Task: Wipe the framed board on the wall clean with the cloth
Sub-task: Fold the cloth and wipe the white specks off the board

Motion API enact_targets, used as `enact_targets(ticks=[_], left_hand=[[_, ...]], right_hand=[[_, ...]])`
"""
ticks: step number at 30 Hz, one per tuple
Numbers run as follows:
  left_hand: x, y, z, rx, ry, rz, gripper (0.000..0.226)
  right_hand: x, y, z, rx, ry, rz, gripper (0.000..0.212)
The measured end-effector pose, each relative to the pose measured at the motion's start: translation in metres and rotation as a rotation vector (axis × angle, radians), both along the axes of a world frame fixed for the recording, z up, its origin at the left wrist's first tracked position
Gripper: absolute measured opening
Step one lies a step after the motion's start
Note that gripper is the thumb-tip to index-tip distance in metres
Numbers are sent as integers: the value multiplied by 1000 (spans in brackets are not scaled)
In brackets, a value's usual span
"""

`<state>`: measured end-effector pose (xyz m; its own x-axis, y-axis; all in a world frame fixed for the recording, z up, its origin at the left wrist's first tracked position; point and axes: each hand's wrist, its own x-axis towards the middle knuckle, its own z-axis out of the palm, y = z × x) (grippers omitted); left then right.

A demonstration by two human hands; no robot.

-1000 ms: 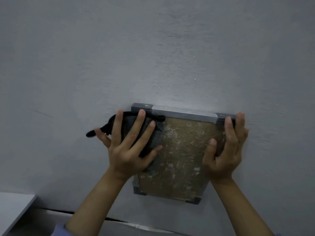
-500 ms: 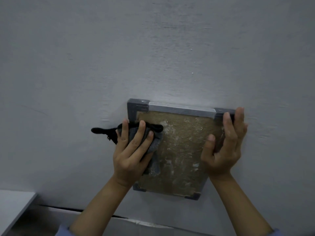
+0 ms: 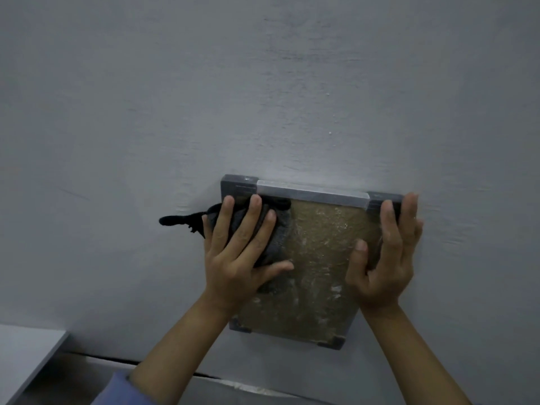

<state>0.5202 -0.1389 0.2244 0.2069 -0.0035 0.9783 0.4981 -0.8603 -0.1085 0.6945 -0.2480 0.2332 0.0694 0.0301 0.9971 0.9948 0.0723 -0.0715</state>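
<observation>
A framed board is hanging on a grey wall. The left hand is lying flat with fingers spread, pressing a dark cloth against the board's upper left corner; 1 end of the cloth is trailing past the left edge onto the wall. The right hand is curling around the board's right edge near its top right corner, thumb on the brown face.

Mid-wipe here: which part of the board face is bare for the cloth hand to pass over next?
A bare strip of the board runs top to bottom between the left hand, flat on the cloth, and the right hand gripping the right edge. The bottom band is bare too. The upper left corner is crowded.
</observation>
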Motion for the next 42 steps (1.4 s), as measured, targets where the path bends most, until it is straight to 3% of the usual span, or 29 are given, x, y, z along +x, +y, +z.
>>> enact_targets(ticks=[3,7,11,16,24,28,33,37,42], left_hand=[[-2,4,-7,52,3,-14,43],[-5,-2,-21,112,104,-2,34],[-21,-1,-23,129,222,-72,35],[-24,3,7,1,-3,-193,46],[-8,16,12,133,14,-203,50],[-6,15,10,129,33,-94,46],[-3,15,5,136,14,-108,37],[-10,13,-8,190,115,-75,49],[-29,12,-6,183,215,-171,39]], right_hand=[[2,-2,0,-34,-31,-15,62],[2,-1,1,-40,-30,-22,62],[1,-3,0,-38,-29,-19,62],[0,-4,1,-53,-22,-33,64],[-2,-3,1,-61,-4,-38,48],[-2,-2,0,-57,-4,-49,49],[-4,-1,0,-48,5,-69,49],[-5,-3,3,-56,-7,-71,48],[-4,-12,5,-89,-38,-93,45]])
